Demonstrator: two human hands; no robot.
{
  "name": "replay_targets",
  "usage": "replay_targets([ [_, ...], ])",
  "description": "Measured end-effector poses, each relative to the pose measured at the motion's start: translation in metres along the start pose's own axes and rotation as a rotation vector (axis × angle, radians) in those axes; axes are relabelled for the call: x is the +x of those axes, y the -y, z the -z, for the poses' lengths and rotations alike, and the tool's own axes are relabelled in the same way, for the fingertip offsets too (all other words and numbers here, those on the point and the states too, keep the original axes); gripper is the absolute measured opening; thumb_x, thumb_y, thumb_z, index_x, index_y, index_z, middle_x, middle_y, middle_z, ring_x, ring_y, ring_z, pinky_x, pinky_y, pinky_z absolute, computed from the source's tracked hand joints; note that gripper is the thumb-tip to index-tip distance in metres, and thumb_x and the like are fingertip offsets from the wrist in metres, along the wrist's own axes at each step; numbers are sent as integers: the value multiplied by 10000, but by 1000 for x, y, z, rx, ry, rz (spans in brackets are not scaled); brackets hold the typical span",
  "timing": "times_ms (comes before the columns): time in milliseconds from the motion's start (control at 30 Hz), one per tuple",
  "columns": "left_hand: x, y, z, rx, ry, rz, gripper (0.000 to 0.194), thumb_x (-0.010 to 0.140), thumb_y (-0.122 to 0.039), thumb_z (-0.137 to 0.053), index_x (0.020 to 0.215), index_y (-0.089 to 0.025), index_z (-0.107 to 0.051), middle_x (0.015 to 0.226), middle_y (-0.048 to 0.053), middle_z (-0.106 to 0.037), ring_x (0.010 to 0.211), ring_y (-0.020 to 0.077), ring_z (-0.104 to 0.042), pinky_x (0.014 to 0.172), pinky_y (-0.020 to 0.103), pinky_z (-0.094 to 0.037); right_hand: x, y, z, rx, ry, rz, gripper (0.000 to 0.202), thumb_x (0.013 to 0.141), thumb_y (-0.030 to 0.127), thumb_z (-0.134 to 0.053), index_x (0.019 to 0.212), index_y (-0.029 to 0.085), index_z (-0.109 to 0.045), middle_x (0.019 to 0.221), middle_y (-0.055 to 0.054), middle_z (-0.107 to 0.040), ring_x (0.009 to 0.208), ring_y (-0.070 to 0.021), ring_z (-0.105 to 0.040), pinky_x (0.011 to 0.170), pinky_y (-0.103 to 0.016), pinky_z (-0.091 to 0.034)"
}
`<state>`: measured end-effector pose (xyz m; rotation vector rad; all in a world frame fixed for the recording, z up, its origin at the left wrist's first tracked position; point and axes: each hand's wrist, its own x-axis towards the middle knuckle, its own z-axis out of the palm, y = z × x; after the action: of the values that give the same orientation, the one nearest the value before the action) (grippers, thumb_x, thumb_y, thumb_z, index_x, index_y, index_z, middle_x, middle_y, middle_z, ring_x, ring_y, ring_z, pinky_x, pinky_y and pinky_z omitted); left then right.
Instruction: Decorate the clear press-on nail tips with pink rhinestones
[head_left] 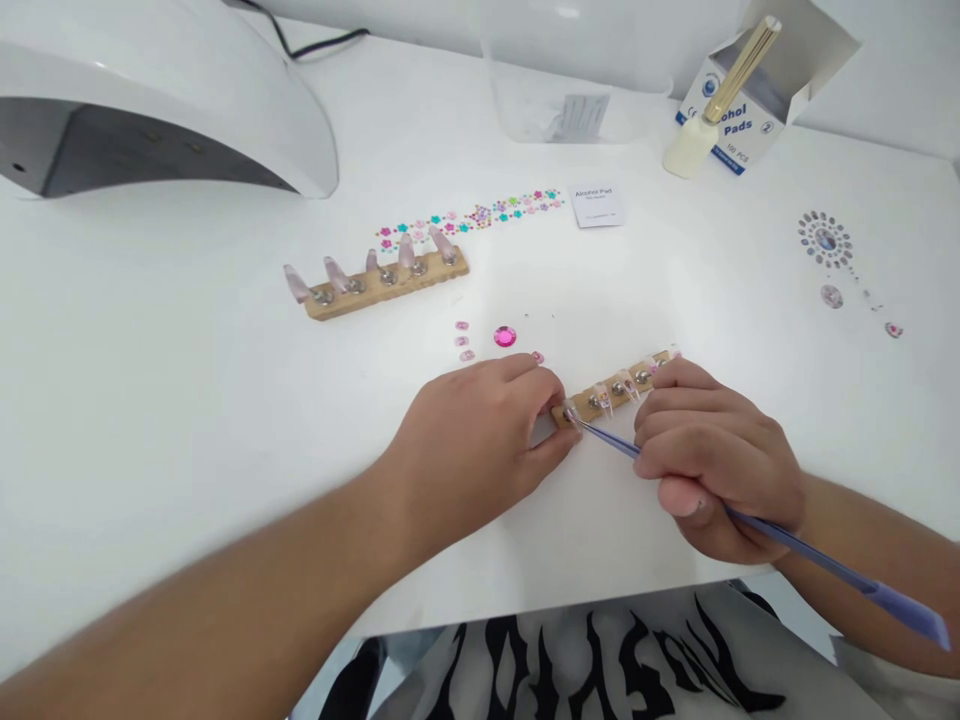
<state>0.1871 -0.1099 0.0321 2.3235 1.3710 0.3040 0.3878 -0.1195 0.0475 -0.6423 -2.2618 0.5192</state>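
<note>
My left hand (480, 425) pinches the near end of a wooden nail display stand (583, 405), thumb and forefinger closed around the tip there. Along this stand, clear press-on nails (602, 398) with small decorations sit on metal studs. My right hand (716, 460) is closed on long purple tweezers (817, 560) with a flat, wide rear end. Their fine tip touches or nearly touches the nail (572, 413) between my left fingertips. The far end of the stand is partly hidden behind my right hand.
A second wooden stand (390, 285) bears several pinkish nails. Nearby lie a pink round gem (505, 337), small gems (462, 341), a flower sticker strip (480, 215) and an alcohol pad (597, 206). A white nail lamp (165, 90), a bottle (690, 148), a box (739, 140) and more gems (825, 240) surround them.
</note>
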Motion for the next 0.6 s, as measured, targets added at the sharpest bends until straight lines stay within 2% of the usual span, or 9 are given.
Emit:
replay_targets([
  [233, 0, -2, 2, 20, 29, 15, 176, 831, -331, -535, 788, -184, -622, 762, 2, -654, 644, 154, -587, 527, 267, -384, 0, 2, 0, -20, 20, 2, 295, 1011, 302, -321, 760, 201, -439, 538, 38, -471, 504, -123, -451, 660, -323, -398],
  [600, 1, -1, 4, 15, 40, 11, 153, 806, -300, -544, 826, -185, -644, 809, 13, -678, 678, 170, -612, 556, 280, -413, 0, 4, -1, -23, 57, 27, 290, 1009, 293, -321, 753, 204, -423, 543, 29, -477, 497, -126, -425, 619, -324, -360],
])
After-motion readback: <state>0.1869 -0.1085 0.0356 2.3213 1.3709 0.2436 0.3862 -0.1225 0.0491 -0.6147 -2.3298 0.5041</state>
